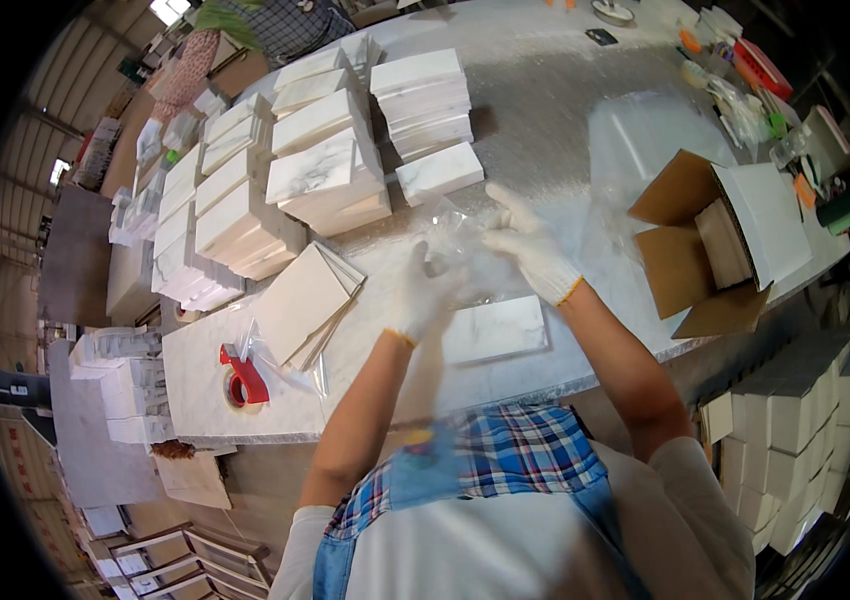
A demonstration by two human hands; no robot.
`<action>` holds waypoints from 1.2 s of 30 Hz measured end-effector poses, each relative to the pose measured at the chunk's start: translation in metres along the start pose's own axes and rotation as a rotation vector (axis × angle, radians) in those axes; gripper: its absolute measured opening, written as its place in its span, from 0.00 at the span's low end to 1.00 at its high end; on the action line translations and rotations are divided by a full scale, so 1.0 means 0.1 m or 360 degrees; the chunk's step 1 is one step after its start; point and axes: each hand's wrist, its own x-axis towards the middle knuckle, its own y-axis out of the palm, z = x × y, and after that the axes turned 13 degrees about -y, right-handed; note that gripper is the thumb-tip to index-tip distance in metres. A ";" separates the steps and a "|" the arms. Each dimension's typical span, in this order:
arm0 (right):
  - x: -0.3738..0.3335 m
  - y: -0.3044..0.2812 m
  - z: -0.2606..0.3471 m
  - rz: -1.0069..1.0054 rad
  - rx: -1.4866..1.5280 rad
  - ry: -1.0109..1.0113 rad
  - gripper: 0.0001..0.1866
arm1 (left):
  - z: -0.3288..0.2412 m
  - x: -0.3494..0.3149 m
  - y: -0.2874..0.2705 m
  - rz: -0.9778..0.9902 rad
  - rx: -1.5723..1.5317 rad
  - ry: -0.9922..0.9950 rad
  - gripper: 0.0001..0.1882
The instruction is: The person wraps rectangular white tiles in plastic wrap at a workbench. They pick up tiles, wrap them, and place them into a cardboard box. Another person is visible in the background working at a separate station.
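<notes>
Both my hands wear white gloves with yellow cuffs. My left hand (425, 285) is smeared by motion, its fingers curled at the edge of a thin clear plastic film (452, 222). The film stretches across to my right hand (533, 248), whose thumb side pinches it while one finger points outward. Below the hands, a white marbled tile (498, 329) lies flat on the table (385, 385). Just beyond them a single block of tile (440, 172) rests in front of a tall tile stack (423, 95).
Rows of stacked marbled tiles (320, 165) fill the left. Fanned pale sheets (307, 305) and a red tape dispenser (243, 380) lie nearer. An open cardboard box (695, 250) stands right, beside clear plastic sheets (645, 130). Another person (285, 25) is at the far side.
</notes>
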 end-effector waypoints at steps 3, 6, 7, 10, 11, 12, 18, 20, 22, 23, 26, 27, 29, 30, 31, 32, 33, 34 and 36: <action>-0.01 0.03 0.20 0.0057 0.0232 -0.0025 0.43 | -0.13 0.16 -0.12 0.0250 -0.0159 0.0019 0.29; -0.09 0.14 0.42 -0.0017 0.0490 -0.0074 0.45 | -0.04 0.31 -0.24 0.0411 -0.0307 0.0127 0.18; -0.12 0.16 0.50 -0.0020 0.0530 -0.0097 0.45 | -0.16 0.22 -0.26 0.0450 -0.0287 0.0143 0.16; -0.22 0.21 0.74 -0.0023 0.0611 -0.0159 0.46 | -0.48 -0.08 -0.26 0.0441 -0.0116 0.0332 0.12; -0.26 0.23 0.84 -0.0025 0.0609 -0.0172 0.46 | -0.56 -0.18 -0.25 0.0419 -0.0041 0.0415 0.11; -0.31 0.24 0.92 -0.0032 0.0608 -0.0185 0.46 | -0.65 -0.30 -0.24 0.0401 -0.0049 0.0448 0.11; -0.78 0.12 1.18 0.0150 0.0670 -0.0261 0.47 | -0.62 -0.87 -0.33 0.0490 0.0099 0.0692 0.10; -1.08 0.01 1.18 0.0264 0.0340 -0.0162 0.45 | -0.48 -1.03 -0.45 0.0627 0.0226 0.0824 0.11; -1.38 -0.06 1.19 0.0383 0.0170 -0.0044 0.42 | 0.13 -1.02 -0.59 0.0553 0.0433 0.0985 0.10; -1.55 -0.08 1.18 0.0427 0.0146 0.0028 0.39 | 0.19 -1.05 -0.58 0.0585 0.0532 0.1118 0.10; -1.92 -0.12 1.03 0.0553 0.0009 0.0362 0.32 | -0.04 -1.43 -0.46 0.0716 0.0813 0.1612 0.08; -2.00 -0.14 0.96 0.0602 -0.0044 0.0488 0.30 | 0.10 -1.45 -0.40 0.0796 0.0729 0.1508 0.07; -2.07 -0.11 0.87 0.0726 -0.0201 0.0603 0.24 | 0.54 -1.40 -0.30 0.0950 0.0552 0.1299 0.06; -2.10 -0.09 0.83 0.0773 -0.0285 0.0657 0.22 | 0.63 -1.36 -0.29 0.0942 0.0776 0.1340 0.05; -2.13 -0.08 0.78 0.0794 -0.0328 0.0652 0.19 | 0.70 -1.34 -0.28 0.0928 0.1000 0.1378 0.04; -2.17 -0.09 0.67 0.0846 -0.0342 0.0607 0.19 | 0.77 -1.32 -0.27 0.0907 0.1225 0.1412 0.04; -2.20 -0.13 0.54 0.0899 -0.0359 0.0563 0.19 | 0.85 -1.32 -0.25 0.0837 0.1341 0.1413 0.03; -2.23 -0.15 0.43 0.0949 -0.0378 0.0515 0.19 | 0.92 -1.31 -0.23 0.0768 0.1457 0.1418 0.03; -2.31 -0.19 0.21 0.1058 -0.0692 0.0438 0.18 | 1.05 -1.29 -0.20 0.0665 0.1686 0.1390 0.02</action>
